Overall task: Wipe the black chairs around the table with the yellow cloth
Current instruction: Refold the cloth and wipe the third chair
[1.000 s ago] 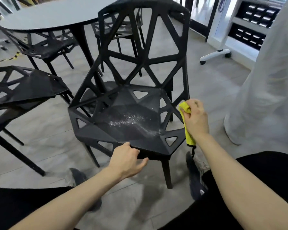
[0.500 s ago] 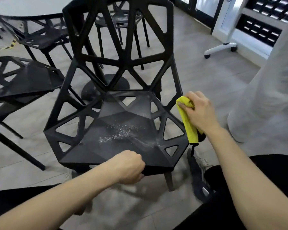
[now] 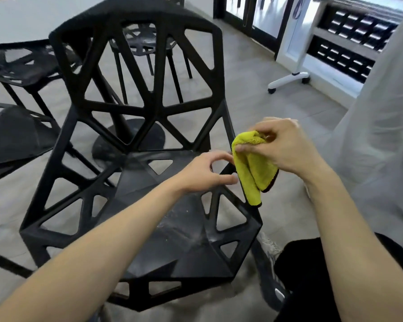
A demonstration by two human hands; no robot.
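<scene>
A black chair (image 3: 149,108) with a geometric cut-out back and seat fills the middle of the view, and white dust lies on its seat (image 3: 186,231). Above the seat's right edge my right hand (image 3: 282,147) pinches the folded yellow cloth (image 3: 254,168), which hangs down from it. My left hand (image 3: 207,170) hovers over the seat just left of the cloth, its fingers loosely curved and its fingertips at the cloth's edge. Whether they touch the cloth is unclear.
More black chairs stand at the left (image 3: 16,135) and behind (image 3: 144,40), around a grey round table (image 3: 21,22) on a dark pedestal base (image 3: 130,140). A person in white clothing (image 3: 377,140) stands at the right. A white wheeled stand (image 3: 289,80) is beyond.
My left hand let go of the seat's front edge and rose to the cloth. My right hand lifted the cloth up and inward. The chair now looks closer.
</scene>
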